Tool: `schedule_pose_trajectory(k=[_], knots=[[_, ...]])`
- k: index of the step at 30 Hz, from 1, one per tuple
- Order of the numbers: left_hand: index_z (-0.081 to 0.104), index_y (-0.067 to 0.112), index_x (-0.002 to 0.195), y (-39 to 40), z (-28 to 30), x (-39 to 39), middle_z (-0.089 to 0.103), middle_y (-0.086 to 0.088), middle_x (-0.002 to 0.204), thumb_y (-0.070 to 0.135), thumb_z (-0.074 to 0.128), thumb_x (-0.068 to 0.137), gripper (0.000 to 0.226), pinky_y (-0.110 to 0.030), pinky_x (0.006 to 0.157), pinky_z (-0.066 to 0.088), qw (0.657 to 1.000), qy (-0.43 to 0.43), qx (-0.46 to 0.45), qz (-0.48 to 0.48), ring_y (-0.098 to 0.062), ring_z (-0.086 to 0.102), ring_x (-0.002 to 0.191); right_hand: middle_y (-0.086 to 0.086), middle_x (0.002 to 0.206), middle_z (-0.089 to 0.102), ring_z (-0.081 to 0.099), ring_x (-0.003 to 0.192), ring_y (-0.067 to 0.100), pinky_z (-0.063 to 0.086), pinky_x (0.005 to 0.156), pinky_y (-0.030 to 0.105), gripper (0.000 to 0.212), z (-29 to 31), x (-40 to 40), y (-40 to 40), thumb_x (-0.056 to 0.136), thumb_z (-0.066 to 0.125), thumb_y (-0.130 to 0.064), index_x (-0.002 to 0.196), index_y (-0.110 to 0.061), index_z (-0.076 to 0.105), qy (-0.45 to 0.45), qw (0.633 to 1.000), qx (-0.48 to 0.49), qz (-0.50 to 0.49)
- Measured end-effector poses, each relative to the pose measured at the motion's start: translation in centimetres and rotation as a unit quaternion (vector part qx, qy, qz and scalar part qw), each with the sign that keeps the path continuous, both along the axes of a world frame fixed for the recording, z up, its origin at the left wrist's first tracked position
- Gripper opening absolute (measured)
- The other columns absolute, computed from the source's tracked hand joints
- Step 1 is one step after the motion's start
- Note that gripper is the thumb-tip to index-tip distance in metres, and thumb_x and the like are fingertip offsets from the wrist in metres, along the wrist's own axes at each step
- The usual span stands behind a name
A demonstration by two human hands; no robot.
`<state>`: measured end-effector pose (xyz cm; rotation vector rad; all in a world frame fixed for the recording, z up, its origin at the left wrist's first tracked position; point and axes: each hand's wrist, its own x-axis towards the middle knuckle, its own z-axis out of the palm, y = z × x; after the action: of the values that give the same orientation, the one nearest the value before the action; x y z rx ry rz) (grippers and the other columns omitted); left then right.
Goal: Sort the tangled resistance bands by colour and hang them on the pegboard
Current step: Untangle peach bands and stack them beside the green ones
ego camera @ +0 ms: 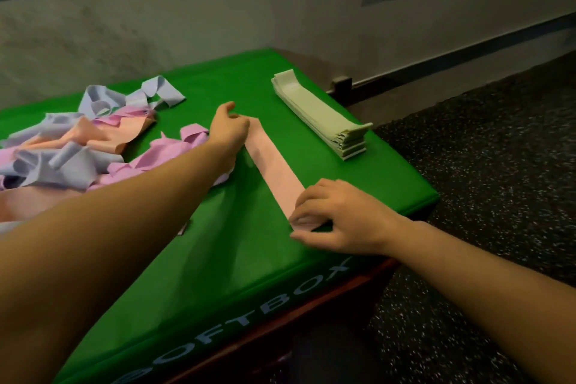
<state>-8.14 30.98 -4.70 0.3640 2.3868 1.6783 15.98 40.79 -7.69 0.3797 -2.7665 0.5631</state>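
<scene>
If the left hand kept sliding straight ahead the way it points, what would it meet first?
Probably nothing: beyond the left hand lies bare green box top, then the wall. The green stack sits off to its right.

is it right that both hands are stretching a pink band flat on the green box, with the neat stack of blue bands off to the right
Not quite. The head view shows the neat stack is pale green bands, not blue; the blue ones are in the tangled pile. The rest holds: left hand and right hand hold the pink band flat on the green box.

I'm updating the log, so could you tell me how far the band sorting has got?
Done: pale green bands lie stacked. In hand: left hand and right hand hold one pink band flat. Left: the tangled pile; no pegboard in view.
</scene>
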Motion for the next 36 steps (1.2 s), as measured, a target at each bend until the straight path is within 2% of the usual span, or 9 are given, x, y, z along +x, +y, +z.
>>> schedule_pose_trajectory(k=[4,8,12,17,23,27,30,33,36], knots=[[0.056,0.013,0.125,-2.9,2.1,1.0,0.058,0.000,0.130,-0.002,0.047,0.095,0.035,-0.015,0.080,0.052,0.994,0.106,0.016,-0.032,-0.006,0.059,0.098,-0.013,0.105,0.068,0.056,0.094,0.004,0.044,0.085,0.024,0.027,0.9,-0.8,-0.7,0.094,0.057,-0.041,0.108,-0.023,0.071,0.004,0.997,-0.068,-0.036],[0.058,0.014,0.110,-8.0,3.9,1.8,0.064,-0.002,0.113,-0.001,0.046,0.095,0.024,-0.030,0.092,0.053,0.983,0.173,-0.001,-0.054,-0.015,0.061,0.106,-0.014,0.101,0.069,0.060,0.090,0.002,0.045,0.080,0.016,0.017,1.5,-2.3,-2.3,0.094,0.062,-0.023,0.109,-0.025,0.071,-0.005,0.986,-0.146,-0.077],[0.060,0.016,0.110,-14.4,3.3,1.8,0.065,0.001,0.109,0.003,0.052,0.092,0.023,-0.036,0.099,0.049,0.952,0.275,-0.108,-0.078,-0.014,0.061,0.105,-0.014,0.090,0.067,0.059,0.077,-0.004,0.039,0.070,0.006,0.019,1.9,-4.3,-4.8,0.092,0.064,-0.012,0.106,-0.021,0.072,-0.035,0.966,-0.240,-0.089],[0.064,0.019,0.108,-22.4,1.5,2.4,0.066,-0.005,0.113,0.019,0.058,0.086,0.023,-0.040,0.092,0.045,0.899,0.361,-0.237,-0.073,-0.025,0.058,0.105,-0.007,0.092,0.069,0.061,0.080,0.001,0.042,0.071,0.008,0.018,2.7,-7.7,-8.6,0.090,0.064,-0.008,0.103,-0.019,0.071,-0.035,0.961,-0.263,-0.071],[0.066,0.020,0.104,-29.5,0.9,3.9,0.065,-0.001,0.112,0.030,0.058,0.085,0.022,-0.036,0.087,0.045,0.861,0.414,-0.292,-0.052,-0.021,0.057,0.101,-0.010,0.094,0.070,0.068,0.090,0.012,0.055,0.084,0.028,0.023,4.6,-12.2,-15.1,0.091,0.062,-0.008,0.106,-0.023,0.069,-0.054,0.967,-0.248,0.003],[0.063,0.022,0.101,-32.7,-1.3,3.9,0.063,0.002,0.107,0.033,0.056,0.085,0.021,-0.037,0.086,0.047,0.879,0.394,-0.264,-0.051,-0.019,0.057,0.095,-0.005,0.106,0.073,0.066,0.099,0.010,0.053,0.091,0.032,0.028,5.7,-15.9,-20.3,0.090,0.057,-0.008,0.111,-0.021,0.071,-0.047,0.975,-0.216,0.035],[0.064,0.017,0.093,-33.5,-2.7,4.2,0.064,0.001,0.093,0.028,0.054,0.086,0.017,-0.044,0.081,0.047,0.892,0.403,-0.201,-0.028,-0.020,0.057,0.087,-0.002,0.111,0.073,0.064,0.101,0.007,0.048,0.093,0.022,0.032,6.5,-18.5,-23.9,0.090,0.053,-0.003,0.111,-0.015,0.072,-0.054,0.975,-0.212,0.045],[0.063,0.018,0.092,-33.5,-3.1,4.9,0.063,0.006,0.084,0.023,0.057,0.088,0.008,-0.033,0.076,0.048,0.930,0.355,-0.085,0.042,-0.013,0.058,0.080,-0.001,0.117,0.071,0.059,0.101,0.003,0.044,0.093,0.016,0.036,7.1,-20.8,-27.1,0.091,0.049,0.002,0.114,-0.014,0.071,-0.069,0.973,-0.214,0.057],[0.057,0.023,0.097,-33.7,-3.3,5.0,0.062,0.015,0.084,0.017,0.059,0.091,0.009,-0.017,0.071,0.048,0.949,0.305,-0.002,0.083,0.001,0.060,0.078,0.001,0.128,0.065,0.061,0.107,0.012,0.051,0.093,0.029,0.043,6.9,-22.9,-29.6,0.090,0.052,-0.004,0.129,-0.021,0.060,-0.101,0.976,-0.187,0.058]])
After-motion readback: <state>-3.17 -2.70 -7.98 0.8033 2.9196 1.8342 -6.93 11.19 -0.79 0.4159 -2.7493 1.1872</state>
